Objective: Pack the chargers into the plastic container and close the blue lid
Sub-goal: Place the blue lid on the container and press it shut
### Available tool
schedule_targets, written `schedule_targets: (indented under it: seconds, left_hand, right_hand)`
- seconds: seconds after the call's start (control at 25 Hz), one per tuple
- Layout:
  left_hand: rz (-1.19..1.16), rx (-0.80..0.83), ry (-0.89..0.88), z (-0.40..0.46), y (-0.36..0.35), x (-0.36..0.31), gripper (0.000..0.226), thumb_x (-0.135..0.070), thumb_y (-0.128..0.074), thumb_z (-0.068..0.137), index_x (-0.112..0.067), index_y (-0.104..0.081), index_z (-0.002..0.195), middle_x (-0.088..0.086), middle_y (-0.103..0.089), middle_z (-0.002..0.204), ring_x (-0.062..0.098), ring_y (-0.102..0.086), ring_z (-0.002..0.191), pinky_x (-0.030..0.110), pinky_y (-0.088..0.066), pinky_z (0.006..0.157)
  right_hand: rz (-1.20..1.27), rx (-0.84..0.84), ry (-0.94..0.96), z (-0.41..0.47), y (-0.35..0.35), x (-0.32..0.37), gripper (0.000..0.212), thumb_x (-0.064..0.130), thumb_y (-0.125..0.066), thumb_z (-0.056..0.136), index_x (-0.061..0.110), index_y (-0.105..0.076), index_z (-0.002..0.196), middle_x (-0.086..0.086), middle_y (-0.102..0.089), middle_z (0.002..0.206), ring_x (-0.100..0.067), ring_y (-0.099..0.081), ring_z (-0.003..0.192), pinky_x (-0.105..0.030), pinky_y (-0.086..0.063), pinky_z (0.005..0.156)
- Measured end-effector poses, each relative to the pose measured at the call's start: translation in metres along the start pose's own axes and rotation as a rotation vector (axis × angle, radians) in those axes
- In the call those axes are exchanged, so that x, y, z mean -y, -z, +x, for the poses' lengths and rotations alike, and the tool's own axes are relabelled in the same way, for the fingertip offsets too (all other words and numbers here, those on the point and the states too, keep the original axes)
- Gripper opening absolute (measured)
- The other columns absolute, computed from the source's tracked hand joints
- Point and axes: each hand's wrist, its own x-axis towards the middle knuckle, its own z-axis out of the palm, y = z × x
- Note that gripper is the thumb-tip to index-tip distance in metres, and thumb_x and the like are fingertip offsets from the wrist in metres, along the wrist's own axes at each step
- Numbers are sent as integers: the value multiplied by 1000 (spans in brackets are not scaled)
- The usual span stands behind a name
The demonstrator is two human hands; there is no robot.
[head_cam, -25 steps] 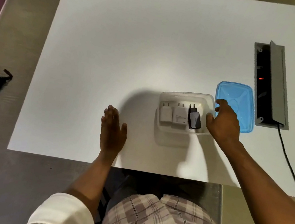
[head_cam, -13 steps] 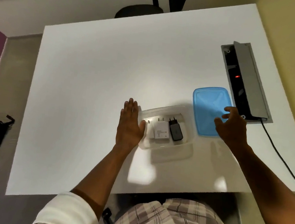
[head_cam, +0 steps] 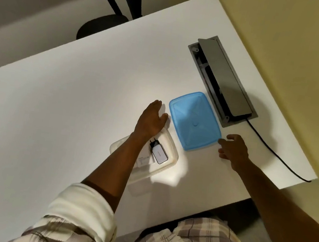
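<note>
A clear plastic container (head_cam: 172, 156) sits on the white table (head_cam: 70, 108), uncovered. Inside it lie a black charger (head_cam: 159, 152) and a white charger (head_cam: 144, 161); my left forearm hides the rest. The blue lid (head_cam: 194, 120) lies flat on the table just to the right of the container. My left hand (head_cam: 151, 119) reaches over the container's far end, flat and open, its thumb near the lid's left edge. My right hand (head_cam: 232, 149) is at the lid's near right corner, fingers spread, fingertips touching or almost touching the rim.
A grey cable box (head_cam: 223, 80) with its flap raised is set into the table right behind the lid; a black cable (head_cam: 276, 155) runs from it over the right edge. A black office chair (head_cam: 107, 17) stands beyond the far edge. A yellow wall is at right.
My left hand has moved from the container's left side across it toward the lid. My right hand has slid off the lid's top to its near right corner. The camera has tilted.
</note>
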Motion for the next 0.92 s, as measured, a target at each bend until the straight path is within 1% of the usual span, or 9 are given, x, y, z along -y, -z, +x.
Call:
schedule_targets:
  seconds: [0.08,0.16,0.24,0.36,0.56,0.64,0.8,0.84,0.92]
  left_hand:
    - [2,95,51,17,-6,-10,52,-32,-49,101,-6,-43,146,14,-40,157,27,-35,147,29,-24,116]
    - [-4,153,106,33,-15,-17,31,-30,-49,101,-11,-55,124,19,-56,140,34,-49,132,32,-37,100]
    - [-9,164,92,45,-24,-21,30,-28,-50,99,-3,-56,116,20,-62,125,36,-56,119,31,-39,88]
    - [15,179,36,59,-30,-27,42,-31,-52,99,5,-51,122,23,-60,124,35,-57,115,31,-38,88]
    - [15,268,57,80,-28,-36,52,-42,-47,101,0,-42,132,23,-57,131,38,-57,117,44,-47,98]
    - [23,243,87,81,-28,-37,55,-44,-46,101,0,-43,132,23,-57,130,39,-57,116,42,-46,94]
    - [-16,121,75,73,-22,-37,49,-40,-48,100,5,-55,117,24,-63,119,39,-60,110,30,-39,81]
    - [-47,98,66,70,-18,-38,49,-39,-49,100,6,-56,117,24,-65,119,38,-61,111,29,-41,82]
    - [-115,60,67,63,-8,-39,53,-39,-48,101,5,-56,127,21,-64,129,36,-60,119,35,-48,96]
  right_hand:
    - [59,91,-51,5,4,-6,35,17,-66,91,9,-53,123,-14,-66,97,-25,-67,74,-35,-59,62]
    - [106,173,-69,7,8,-8,26,13,-62,92,9,-56,117,-13,-67,95,-26,-68,75,-35,-59,63]
    - [162,225,-79,8,10,-6,23,11,-59,93,9,-56,115,-11,-67,93,-26,-69,76,-35,-59,64]
    - [217,259,-93,9,12,-4,20,12,-57,94,9,-57,114,-13,-66,100,-28,-69,82,-37,-58,71]
    - [218,314,-120,9,8,4,20,20,-52,98,8,-55,114,-15,-64,103,-31,-68,89,-44,-57,84]
    - [218,301,-125,10,7,7,21,19,-52,99,7,-55,115,-14,-64,100,-31,-67,88,-45,-57,87]
    - [216,229,-100,11,6,14,25,18,-54,97,5,-56,118,-15,-64,97,-32,-69,91,-47,-57,90]
    - [212,199,-77,11,5,17,26,16,-55,96,4,-57,119,-16,-65,96,-31,-69,90,-46,-58,90]
    - [202,143,-23,9,1,29,28,11,-53,94,2,-58,119,-16,-66,90,-27,-66,83,-45,-57,89]
